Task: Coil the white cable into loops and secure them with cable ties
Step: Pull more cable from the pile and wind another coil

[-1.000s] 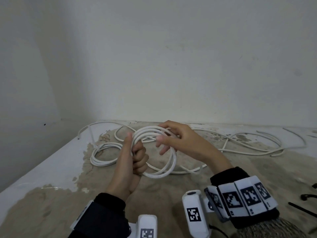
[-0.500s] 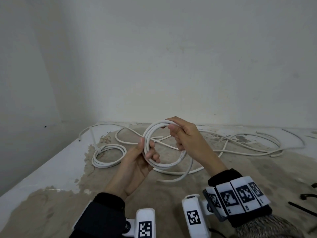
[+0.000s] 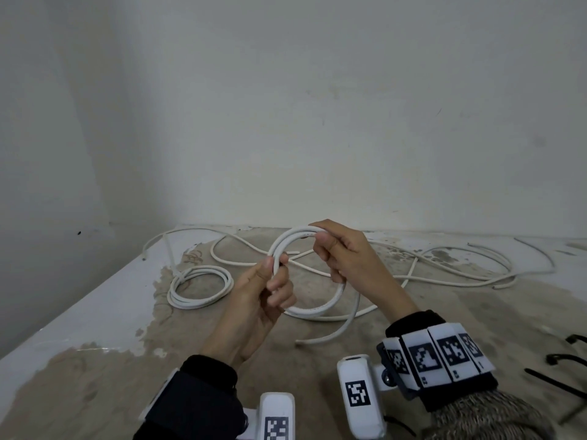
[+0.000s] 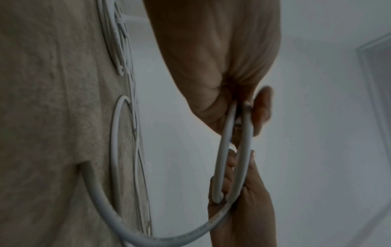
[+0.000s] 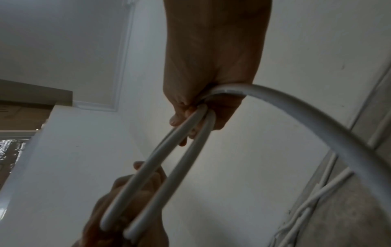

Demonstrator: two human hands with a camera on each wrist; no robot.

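I hold a white cable coil [image 3: 287, 241] of two or three loops upright above the table. My left hand [image 3: 275, 269] pinches its left side between thumb and fingers; my right hand [image 3: 330, 246] grips its top right. The coil's bottom arc [image 3: 313, 310] hangs below both hands, and a free tail [image 3: 333, 334] trails down onto the table. In the left wrist view the two strands [image 4: 234, 150] run from my left hand [image 4: 245, 107] to the right hand. In the right wrist view the strands [image 5: 175, 155] leave my right hand [image 5: 198, 110].
A finished small white coil [image 3: 200, 287] lies on the table at the left. More loose white cable [image 3: 444, 265] sprawls along the back of the table [image 3: 95, 312]. Black cable ties [image 3: 565, 360] lie at the right edge. A wall stands close behind.
The left hand has loosened from a full fist round the coil to a pinch on its left side. The right hand took hold of the top and the coil tilted upright.
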